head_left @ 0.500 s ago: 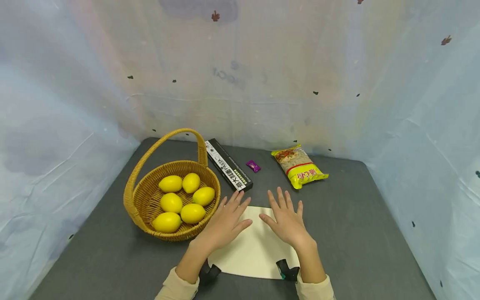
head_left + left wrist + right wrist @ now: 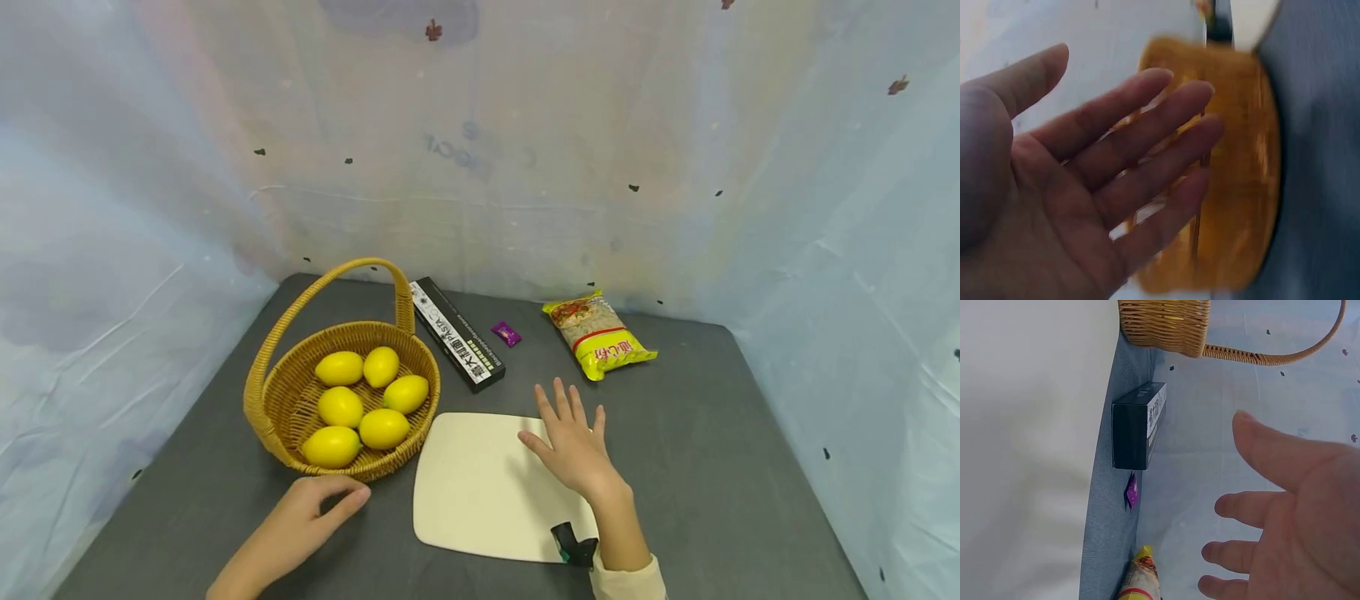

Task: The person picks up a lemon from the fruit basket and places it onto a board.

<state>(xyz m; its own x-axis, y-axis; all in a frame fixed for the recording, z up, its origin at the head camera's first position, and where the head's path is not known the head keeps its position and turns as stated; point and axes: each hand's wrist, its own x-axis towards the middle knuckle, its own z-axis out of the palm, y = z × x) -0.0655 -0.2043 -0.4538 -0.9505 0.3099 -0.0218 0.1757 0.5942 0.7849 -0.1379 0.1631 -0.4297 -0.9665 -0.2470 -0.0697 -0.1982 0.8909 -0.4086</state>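
At the near side of a wicker basket (image 2: 352,332), my left hand (image 2: 303,521) reaches in with its fingertips right by the rim. The left wrist view shows that hand (image 2: 1116,156) with fingers extended and thumb apart, holding nothing, before the blurred basket (image 2: 1241,169). Several yellow lemons (image 2: 332,447) lie inside the basket, whose tall handle (image 2: 300,308) arches above. Over the right part of a cream cutting board (image 2: 472,492) hovers my right hand (image 2: 573,450), fingers spread. Nothing is between those fingers in the right wrist view.
Behind the board lies a long black pasta box (image 2: 457,333), with a small purple wrapped candy (image 2: 506,334) to its right. A yellow-ended food bag (image 2: 600,335) lies at the back right. Patterned sheeting (image 2: 525,167) rises behind the grey table (image 2: 712,467).
My left hand has moved from above the board leftward and toward the near side of the basket. My right hand has stayed almost in place, fingers still spread.
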